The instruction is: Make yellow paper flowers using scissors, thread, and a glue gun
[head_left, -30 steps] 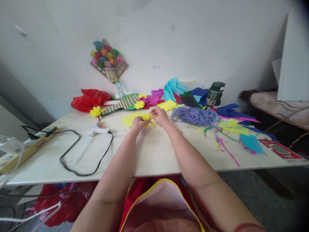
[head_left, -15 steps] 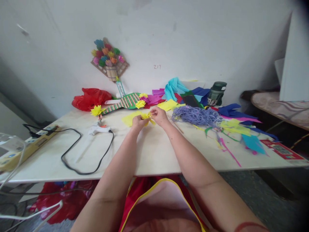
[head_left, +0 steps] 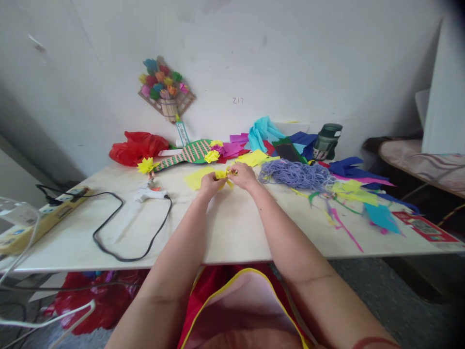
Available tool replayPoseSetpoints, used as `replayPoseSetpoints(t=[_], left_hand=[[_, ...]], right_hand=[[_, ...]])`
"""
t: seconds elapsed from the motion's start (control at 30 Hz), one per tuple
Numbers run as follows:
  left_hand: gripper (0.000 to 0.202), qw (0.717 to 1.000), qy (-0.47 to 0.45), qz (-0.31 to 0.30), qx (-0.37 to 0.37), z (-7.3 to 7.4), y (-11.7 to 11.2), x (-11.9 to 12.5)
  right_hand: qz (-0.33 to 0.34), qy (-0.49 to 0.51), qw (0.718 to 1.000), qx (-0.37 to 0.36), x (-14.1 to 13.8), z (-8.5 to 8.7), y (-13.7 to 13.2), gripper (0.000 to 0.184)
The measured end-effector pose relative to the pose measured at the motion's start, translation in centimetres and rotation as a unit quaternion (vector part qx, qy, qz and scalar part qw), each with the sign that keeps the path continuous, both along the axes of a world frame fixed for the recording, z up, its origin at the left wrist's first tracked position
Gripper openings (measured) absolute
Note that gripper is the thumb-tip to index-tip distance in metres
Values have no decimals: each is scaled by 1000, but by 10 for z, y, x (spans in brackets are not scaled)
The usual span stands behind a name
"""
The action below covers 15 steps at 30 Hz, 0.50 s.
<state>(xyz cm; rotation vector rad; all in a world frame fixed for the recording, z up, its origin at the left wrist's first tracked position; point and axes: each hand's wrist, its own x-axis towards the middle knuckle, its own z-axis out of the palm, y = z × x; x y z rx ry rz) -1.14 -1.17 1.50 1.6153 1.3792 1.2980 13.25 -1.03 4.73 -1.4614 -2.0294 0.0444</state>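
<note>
Over the middle of the white table (head_left: 240,232), both my hands pinch one piece of gathered yellow crepe paper (head_left: 221,174). My left hand (head_left: 211,185) grips its lower left side, fingers closed. Closed around the right end is my right hand (head_left: 242,175), fingertips close to the left ones. Whether a stick or wire sits inside the paper I cannot make out. A flat yellow sheet (head_left: 196,178) shows behind my left hand. Just beyond lies a green guitar-like shape (head_left: 198,151) striped with pinkish strips and trimmed with yellow flowers (head_left: 211,156).
A white glue gun (head_left: 149,195) with a black cord lies left, near a power strip (head_left: 47,218). To the right are a purple string bundle (head_left: 296,174), coloured paper scraps (head_left: 381,216) and a dark green bottle (head_left: 326,141). Red plastic (head_left: 138,147) rests at the back left.
My right hand has turned slightly and shifted a little right, its fingers lower on the paper. My left hand keeps its grip with little movement.
</note>
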Motion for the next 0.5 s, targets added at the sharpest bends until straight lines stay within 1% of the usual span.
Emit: replayPoseSetpoints(t=[0.1, 0.2, 0.27, 0.4, 0.5], left_hand=[[29, 999, 33, 5, 5, 1, 0, 1], [23, 998, 65, 10, 12, 3, -2, 2], [21, 997, 79, 10, 19, 5, -4, 2], [19, 996, 91, 10, 24, 7, -5, 3], [19, 995, 100, 7, 24, 6, -5, 3]], right_hand=[[0, -19, 999, -35, 2, 5, -5, 21], [-9, -17, 997, -79, 3, 9, -10, 24], [-15, -21, 995, -93, 3, 10, -11, 23], [-19, -45, 995, -85, 5, 10, -10, 22], [-15, -59, 996, -72, 7, 9, -8, 22]])
